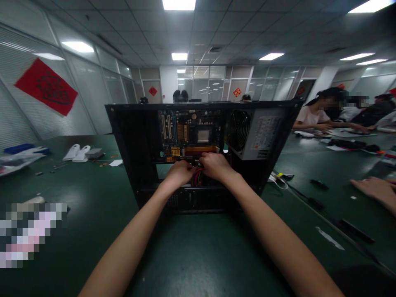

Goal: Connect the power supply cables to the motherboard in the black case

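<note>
An open black computer case [126, 165] stands on the table in front of me, its inside facing me. Both my hands reach into its lower middle, fingers closed at a bundle of coloured power cables [197, 178]. My left hand [180, 173] pinches at the bundle from the left. Just above and to the right, my right hand [216, 166] has its fingers curled over the upper end of the cables; its fingertips are partly hidden. Behind them is the motherboard [189, 134], with a square metal-topped processor [203, 136]. A power supply [258, 136] sits at the upper right.
The green table [192, 247] carries white objects [77, 152] and a grey block [95, 154] at left, and a cable [315, 202] at right. Another person's hand [371, 189] rests at the right edge. A person in a dark cap [321, 109] sits farther back.
</note>
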